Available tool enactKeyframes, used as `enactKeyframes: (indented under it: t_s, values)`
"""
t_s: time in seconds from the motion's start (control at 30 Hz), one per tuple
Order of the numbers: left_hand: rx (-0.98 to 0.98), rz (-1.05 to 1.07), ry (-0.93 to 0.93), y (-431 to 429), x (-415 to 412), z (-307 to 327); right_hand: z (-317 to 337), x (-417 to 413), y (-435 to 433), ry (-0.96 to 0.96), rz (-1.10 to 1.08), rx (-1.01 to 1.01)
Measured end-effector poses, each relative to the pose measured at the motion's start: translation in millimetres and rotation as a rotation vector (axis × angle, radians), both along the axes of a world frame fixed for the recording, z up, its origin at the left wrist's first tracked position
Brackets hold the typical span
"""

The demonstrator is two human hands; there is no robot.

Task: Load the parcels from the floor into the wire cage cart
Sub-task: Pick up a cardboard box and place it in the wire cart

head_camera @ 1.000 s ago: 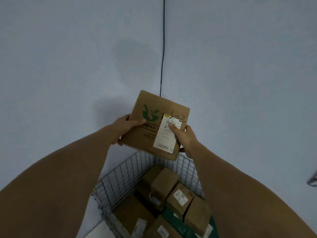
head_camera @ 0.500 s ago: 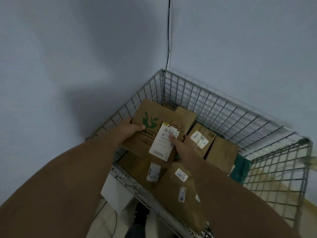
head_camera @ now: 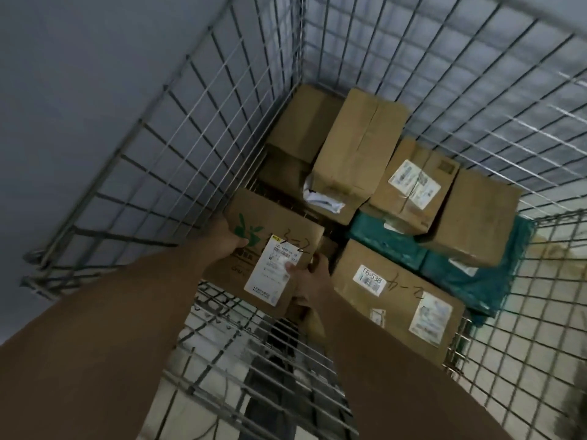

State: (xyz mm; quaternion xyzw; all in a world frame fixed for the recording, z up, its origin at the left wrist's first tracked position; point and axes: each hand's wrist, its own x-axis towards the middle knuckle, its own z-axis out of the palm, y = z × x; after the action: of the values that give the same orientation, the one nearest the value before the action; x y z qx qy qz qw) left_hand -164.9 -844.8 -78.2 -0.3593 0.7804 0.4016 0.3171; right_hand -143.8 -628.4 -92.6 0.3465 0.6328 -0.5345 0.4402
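Holding one brown parcel (head_camera: 279, 223) in both hands, I have it low inside the wire cage cart (head_camera: 178, 160). It sits at the near left, just beside the left mesh wall and tilted over the wire bottom. Whether it touches the bottom yet I cannot tell.

My left hand (head_camera: 227, 238) grips its left edge, thumb on top by the green logo (head_camera: 246, 228), the other fingers hidden underneath. My right hand (head_camera: 309, 279) grips the near right edge, thumb pressed on the white label (head_camera: 270, 277), the other fingers curled under. "3-2" is handwritten beside that label.

Lying in the cage I count five brown cartons plainly:
- a corner carton (head_camera: 305, 122) at the far left
- a tall carton (head_camera: 359, 144) leaning beside it
- a labelled carton (head_camera: 413, 188) to its right
- a plain carton (head_camera: 476, 217) against the right mesh
- a long carton (head_camera: 400, 296) nearest me, marked "T6-538"

A darker brown face shows under the corner carton, and I cannot tell whether it is a sixth. The labelled and plain cartons rest on teal plastic bags (head_camera: 387, 241), two as far as I can make out. One crumpled white packet (head_camera: 322, 196) lies at the foot of the tall carton.

A pale floor (head_camera: 546, 315) shows through the mesh.
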Motion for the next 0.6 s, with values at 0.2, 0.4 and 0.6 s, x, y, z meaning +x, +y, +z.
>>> enactKeyframes:
  t_s: [0.2,0.4,0.6]
  values:
    - [-0.086,-0.055,0.068,-35.5,6.5,-62.7,-38.9,6.6,-21.4,0.005,-0.078,-0.018]
    - [-0.131,-0.124,0.086,-22.1,3.8,-37.5,-47.5,6.2,-19.1,0.035,-0.061,0.013]
    - [-0.368,-0.495,0.248,0.9,6.0,-7.1,-21.1,-7.0,-16.2,0.105,0.249,0.202]
